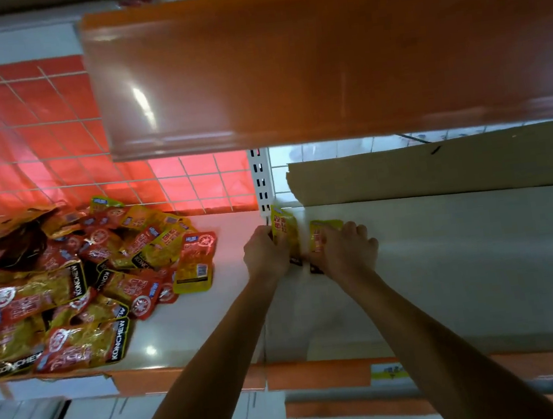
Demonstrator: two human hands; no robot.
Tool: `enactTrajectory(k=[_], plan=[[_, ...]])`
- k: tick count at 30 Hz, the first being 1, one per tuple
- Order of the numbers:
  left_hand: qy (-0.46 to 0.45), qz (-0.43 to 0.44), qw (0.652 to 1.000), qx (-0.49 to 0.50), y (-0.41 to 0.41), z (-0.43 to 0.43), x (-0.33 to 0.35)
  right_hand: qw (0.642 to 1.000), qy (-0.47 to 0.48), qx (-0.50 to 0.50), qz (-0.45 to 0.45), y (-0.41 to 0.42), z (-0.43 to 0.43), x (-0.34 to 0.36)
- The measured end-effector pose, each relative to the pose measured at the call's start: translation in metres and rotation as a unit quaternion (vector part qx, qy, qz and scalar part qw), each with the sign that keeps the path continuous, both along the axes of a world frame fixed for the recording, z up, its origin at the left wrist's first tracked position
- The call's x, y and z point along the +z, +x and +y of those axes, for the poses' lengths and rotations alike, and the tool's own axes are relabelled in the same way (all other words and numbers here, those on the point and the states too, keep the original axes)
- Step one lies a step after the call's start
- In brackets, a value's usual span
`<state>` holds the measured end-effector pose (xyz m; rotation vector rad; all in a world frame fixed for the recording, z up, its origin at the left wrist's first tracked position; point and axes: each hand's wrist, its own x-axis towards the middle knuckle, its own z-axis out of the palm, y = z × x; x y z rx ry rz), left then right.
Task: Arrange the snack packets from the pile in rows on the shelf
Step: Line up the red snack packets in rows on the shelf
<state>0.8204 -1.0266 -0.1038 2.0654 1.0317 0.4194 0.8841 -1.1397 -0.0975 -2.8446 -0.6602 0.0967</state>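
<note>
A pile of red and yellow snack packets [70,284] lies on the left part of the white shelf [448,276]. My left hand [264,250] grips one yellow packet [286,229] that stands upright near the white slotted upright at the back. My right hand [348,247] holds a second yellow packet [319,233] just to the right of the first. Both packets sit at the rear of the shelf, close together. My fingers hide their lower parts.
A white slotted upright [260,180] divides the shelf bays. A sheet of brown cardboard [435,167] leans along the back on the right. An orange shelf [320,59] hangs overhead. A wire grid with a red backing [36,140] stands behind the pile.
</note>
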Motion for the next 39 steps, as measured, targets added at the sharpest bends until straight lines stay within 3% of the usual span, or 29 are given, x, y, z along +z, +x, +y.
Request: enactTrajectory(k=[5,11,17,22,26,39], plan=[[-0.054,-0.048,0.996,-0.045,0.02,-0.028,0.001,0.994,0.013,-0.087,0.07,0.03,-0.031,0.008],[0.013,-0.007,0.993,-0.12,0.044,-0.047,0.0,0.978,0.031,-0.122,0.164,0.059,-0.061,0.008],[0.128,0.063,0.98,-0.141,0.059,-0.044,-0.006,0.967,0.129,-0.144,0.165,0.068,-0.071,0.006],[0.115,0.059,0.979,-0.156,0.065,-0.038,-0.008,0.955,0.24,-0.154,0.085,0.071,-0.071,0.02],[0.103,0.041,0.981,-0.159,0.068,-0.039,-0.007,0.94,0.297,-0.132,0.106,0.068,-0.06,0.023],[0.161,0.042,0.977,-0.135,0.058,-0.031,-0.009,0.954,0.229,-0.117,0.156,0.059,-0.033,-0.002]])
